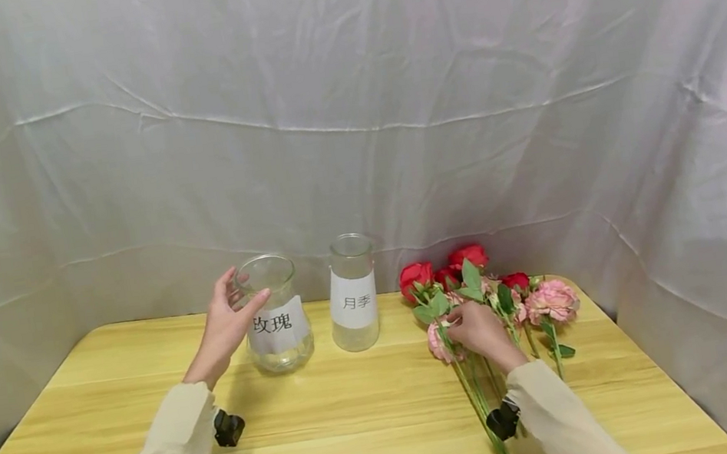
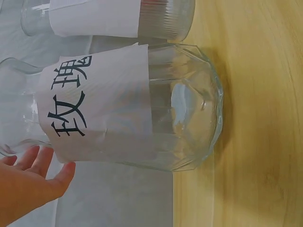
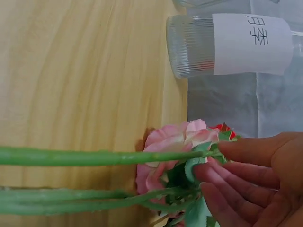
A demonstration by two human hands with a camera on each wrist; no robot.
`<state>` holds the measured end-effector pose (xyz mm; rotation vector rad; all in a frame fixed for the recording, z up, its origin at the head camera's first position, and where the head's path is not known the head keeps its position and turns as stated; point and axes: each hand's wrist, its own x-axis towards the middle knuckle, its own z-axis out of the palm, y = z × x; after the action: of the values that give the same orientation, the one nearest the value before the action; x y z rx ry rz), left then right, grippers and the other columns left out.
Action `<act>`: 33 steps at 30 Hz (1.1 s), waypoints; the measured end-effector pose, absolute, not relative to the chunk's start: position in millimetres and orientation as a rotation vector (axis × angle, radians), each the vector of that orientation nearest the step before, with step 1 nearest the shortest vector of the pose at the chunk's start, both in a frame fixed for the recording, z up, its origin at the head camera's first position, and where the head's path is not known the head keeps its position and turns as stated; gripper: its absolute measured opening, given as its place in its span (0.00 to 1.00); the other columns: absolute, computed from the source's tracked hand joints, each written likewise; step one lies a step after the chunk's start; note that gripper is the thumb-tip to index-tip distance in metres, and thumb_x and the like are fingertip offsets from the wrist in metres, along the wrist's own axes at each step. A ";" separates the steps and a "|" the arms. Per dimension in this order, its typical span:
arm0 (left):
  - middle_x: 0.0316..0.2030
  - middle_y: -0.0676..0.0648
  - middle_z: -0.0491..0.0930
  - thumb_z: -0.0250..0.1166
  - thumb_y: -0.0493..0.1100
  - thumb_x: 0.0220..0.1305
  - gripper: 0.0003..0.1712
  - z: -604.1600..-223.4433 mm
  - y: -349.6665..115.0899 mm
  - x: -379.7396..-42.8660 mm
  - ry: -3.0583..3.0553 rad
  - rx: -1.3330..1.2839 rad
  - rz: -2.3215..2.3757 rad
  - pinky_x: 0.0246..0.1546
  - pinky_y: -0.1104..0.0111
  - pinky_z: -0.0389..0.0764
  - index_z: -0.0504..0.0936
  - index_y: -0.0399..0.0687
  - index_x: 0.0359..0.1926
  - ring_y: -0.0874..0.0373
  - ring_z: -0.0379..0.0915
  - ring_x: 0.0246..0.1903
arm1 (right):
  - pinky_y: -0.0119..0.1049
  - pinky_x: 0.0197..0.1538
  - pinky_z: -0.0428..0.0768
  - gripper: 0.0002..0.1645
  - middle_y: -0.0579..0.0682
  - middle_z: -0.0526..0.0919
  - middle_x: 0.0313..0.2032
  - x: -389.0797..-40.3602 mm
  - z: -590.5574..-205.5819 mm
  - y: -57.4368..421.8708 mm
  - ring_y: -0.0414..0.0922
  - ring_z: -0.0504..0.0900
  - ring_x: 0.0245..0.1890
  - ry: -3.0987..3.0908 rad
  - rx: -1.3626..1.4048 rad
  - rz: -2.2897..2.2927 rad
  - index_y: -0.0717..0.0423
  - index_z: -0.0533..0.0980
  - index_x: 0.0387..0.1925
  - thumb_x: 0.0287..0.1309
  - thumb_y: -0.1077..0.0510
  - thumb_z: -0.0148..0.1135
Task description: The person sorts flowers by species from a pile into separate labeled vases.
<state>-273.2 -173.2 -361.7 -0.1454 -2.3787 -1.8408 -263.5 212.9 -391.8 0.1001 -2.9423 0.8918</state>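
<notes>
My left hand [image 1: 227,324] is at the neck of a wide clear glass vase [image 1: 284,358], thumb in front and fingers on its far left side. The vase has a white paper label [image 2: 104,104] reading 玫瑰. Over on the right, my right hand [image 1: 483,330] pinches a green flower stem [image 3: 94,157] between thumb and fingers, just below its leaves. That stem runs up towards a red rose [image 1: 416,279], though leaves cover where they join. Close by the fingers is a pink flower [image 3: 161,137], resting on the table.
A narrower glass vase [image 1: 358,336] labelled 月季 stands right of the wide one. More red roses [image 1: 467,256] and pink flowers [image 1: 553,301] lie piled at the right of the wooden table [image 1: 334,417]. Grey cloth [image 1: 333,107] hangs behind and at the sides.
</notes>
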 end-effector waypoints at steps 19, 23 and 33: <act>0.71 0.38 0.54 0.63 0.49 0.66 0.51 -371.8 -166.4 -278.2 -2.270 -0.114 -1.895 0.67 0.52 0.55 0.39 0.44 0.76 0.41 0.48 0.69 | 0.32 0.19 0.57 0.17 0.43 0.58 0.11 -268.5 -394.7 205.6 0.39 0.56 0.13 -2.917 0.069 1.205 0.57 0.65 0.11 0.43 0.75 0.58; 0.71 0.38 0.54 0.63 0.48 0.66 0.51 -371.5 -167.3 -278.6 -2.261 -0.108 -1.899 0.67 0.52 0.55 0.40 0.45 0.76 0.42 0.48 0.69 | 0.38 0.26 0.77 0.04 0.54 0.76 0.25 -267.2 -389.4 209.0 0.43 0.74 0.20 -2.890 -0.006 1.492 0.74 0.77 0.29 0.50 0.74 0.58; 0.72 0.38 0.53 0.63 0.49 0.66 0.52 -367.8 -169.6 -274.7 -2.285 -0.091 -1.900 0.67 0.50 0.55 0.38 0.48 0.76 0.42 0.46 0.70 | 0.37 0.35 0.80 0.18 0.61 0.76 0.40 -269.4 -385.1 213.1 0.44 0.76 0.27 -2.789 -0.022 1.890 0.80 0.69 0.50 0.59 0.72 0.54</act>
<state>-274.7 -169.6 -367.8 -0.0911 -2.2851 -1.8999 -269.4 213.1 -385.1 -0.0222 -2.7888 1.8896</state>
